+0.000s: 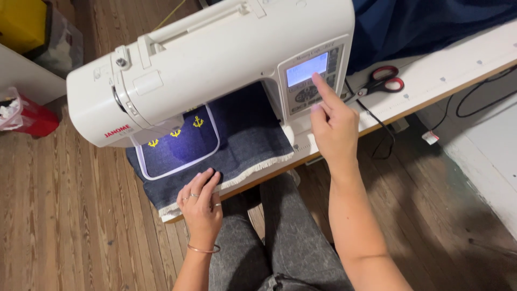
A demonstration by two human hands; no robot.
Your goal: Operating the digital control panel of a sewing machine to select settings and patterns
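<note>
A white embroidery sewing machine [215,59] stands on the table. My right hand [334,121] points its index finger at the lit screen [306,69] on the machine's control panel, fingertip at the screen's lower right corner. My left hand [200,202] rests with curled fingers on the near edge of a dark blue denim cloth [247,134] with a frayed white fringe. A white hoop [180,161] frames part of the cloth under the needle arm, where yellow anchor motifs [175,132] are stitched. Neither hand grips anything.
Red-handled scissors [383,80] lie on the white table [458,64] to the right of the machine, near dark blue fabric [425,21]. Black cables [479,89] hang off the table edge. A red bag [27,116] sits on the wooden floor at left.
</note>
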